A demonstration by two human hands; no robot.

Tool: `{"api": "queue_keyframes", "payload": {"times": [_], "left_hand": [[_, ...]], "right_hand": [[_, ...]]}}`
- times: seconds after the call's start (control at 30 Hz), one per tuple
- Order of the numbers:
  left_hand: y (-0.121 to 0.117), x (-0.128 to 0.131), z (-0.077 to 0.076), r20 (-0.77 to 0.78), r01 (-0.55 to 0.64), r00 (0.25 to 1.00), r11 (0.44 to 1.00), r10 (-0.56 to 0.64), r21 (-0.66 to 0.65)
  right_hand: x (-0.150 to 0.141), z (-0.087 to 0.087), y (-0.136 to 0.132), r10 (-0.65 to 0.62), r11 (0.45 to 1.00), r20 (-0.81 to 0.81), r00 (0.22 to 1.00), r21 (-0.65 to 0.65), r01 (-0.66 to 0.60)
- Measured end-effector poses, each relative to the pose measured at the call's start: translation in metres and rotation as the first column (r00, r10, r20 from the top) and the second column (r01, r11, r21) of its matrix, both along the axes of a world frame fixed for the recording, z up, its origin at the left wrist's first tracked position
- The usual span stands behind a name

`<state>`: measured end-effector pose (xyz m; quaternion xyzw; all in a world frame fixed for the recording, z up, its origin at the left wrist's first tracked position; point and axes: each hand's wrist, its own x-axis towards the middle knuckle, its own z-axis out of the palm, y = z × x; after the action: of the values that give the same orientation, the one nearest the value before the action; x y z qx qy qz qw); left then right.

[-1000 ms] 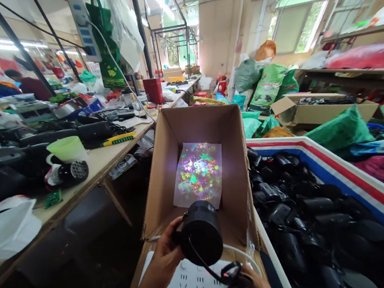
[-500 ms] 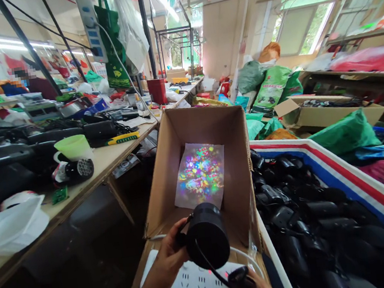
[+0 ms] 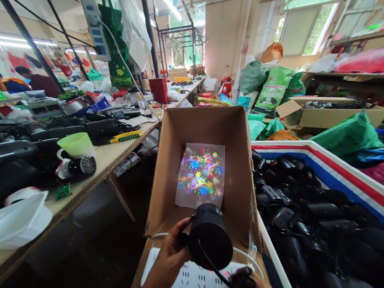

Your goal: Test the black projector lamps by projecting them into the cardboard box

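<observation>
Bright windows (image 3: 313, 17) and fluorescent tubes (image 3: 2, 39) — deep shadow low down, bowed edges throughout.

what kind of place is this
Probably a small workshop testing and packing light projectors. A striped bin is heaped with black projector lamps, a long workbench holds another lamp, and a cardboard box shows a coloured light pattern.

This is a crowded assembly workshop. A long counter (image 3: 108, 158) runs from 9 to 11 o'clock, piled with black lamps (image 3: 100, 128), and a co-worker (image 3: 39, 87) stands near its far end. A carton (image 3: 196, 172) sits at 12 o'clock, green sacks (image 3: 273, 87) at 1, and a striped bin (image 3: 354, 178) of lamps at 3. A power strip (image 3: 94, 26) hangs at 11.
</observation>
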<state>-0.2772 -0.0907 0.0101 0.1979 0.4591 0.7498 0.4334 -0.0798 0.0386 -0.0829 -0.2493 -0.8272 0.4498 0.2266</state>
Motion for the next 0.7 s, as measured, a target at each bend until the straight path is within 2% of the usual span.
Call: {"api": "queue_keyframes", "payload": {"times": [0.13,0.23,0.37,0.5,0.6,0.7], "left_hand": [[0.000,0.001,0.005,-0.032,0.004,0.999,1.000,-0.004,-0.001],[0.000,0.001,0.007,-0.059,0.004,0.998,1.000,-0.004,0.001],[0.000,0.003,0.010,-0.080,0.007,0.997,1.000,-0.008,-0.020],[0.003,0.006,0.015,-0.151,0.015,0.988,0.994,-0.031,-0.111],[0.005,0.012,0.017,-0.329,-0.055,0.944,0.973,-0.022,-0.222],[0.004,0.019,0.017,-0.577,-0.184,0.816,0.928,-0.040,-0.324]], "right_hand": [[-0.006,-0.011,0.003,-0.049,0.998,-0.011,0.999,-0.039,0.048],[-0.009,-0.011,0.004,-0.085,0.996,-0.023,0.996,-0.035,0.084],[-0.007,-0.007,-0.004,-0.156,0.988,-0.066,0.986,-0.004,0.156],[-0.002,0.006,-0.017,-0.309,0.950,-0.158,0.938,-0.002,0.313],[0.001,0.029,-0.017,-0.328,0.936,-0.143,0.934,-0.183,0.301],[0.001,0.060,-0.012,-0.345,0.858,-0.084,0.935,-0.431,0.278]]}}
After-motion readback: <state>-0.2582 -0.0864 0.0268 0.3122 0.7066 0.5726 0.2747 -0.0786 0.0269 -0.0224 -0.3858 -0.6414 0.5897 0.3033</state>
